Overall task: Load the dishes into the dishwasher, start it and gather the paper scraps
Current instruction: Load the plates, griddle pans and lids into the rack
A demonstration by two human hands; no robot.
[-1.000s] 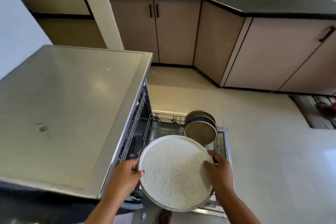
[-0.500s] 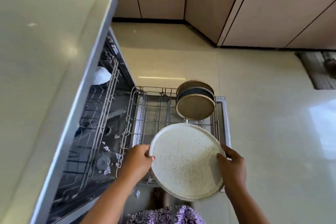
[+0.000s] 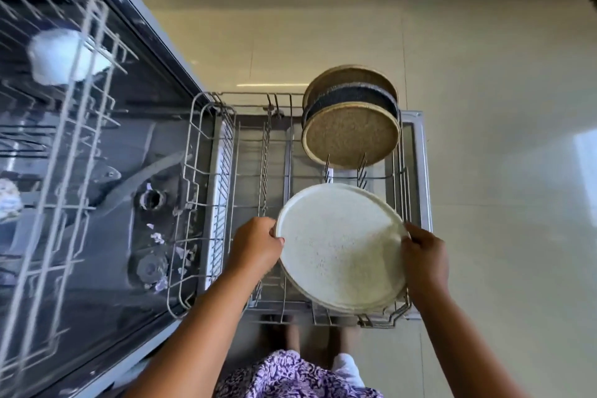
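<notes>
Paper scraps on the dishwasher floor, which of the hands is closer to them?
Left. The left hand grips the white plate at its left rim, just right of the paper scraps. The right hand grips its opposite rim, farther right.

The plate (image 3: 339,249), held by the left hand (image 3: 255,245) and right hand (image 3: 424,257), is lower now, down at the rack's (image 3: 206,171) near right corner.
</notes>
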